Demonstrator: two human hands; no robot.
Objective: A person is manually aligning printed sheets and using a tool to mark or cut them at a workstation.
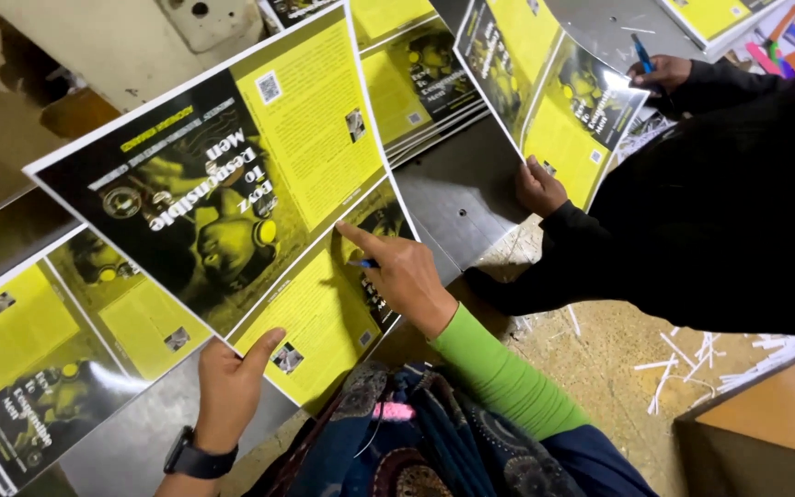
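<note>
Left hand gripping yellow-and-black printed sheet by its lower edge, right hand clasping blue pen, forefinger pointing on sheet, co-worker's hand holding another sheet.

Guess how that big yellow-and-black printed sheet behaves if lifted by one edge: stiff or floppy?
Probably floppy: the printed sheet is large, thin, and held up by the left hand at its bottom edge, with the right hand touching it. Its glossy sheen suggests it may be slippery. Likely light and easily creased.
</note>
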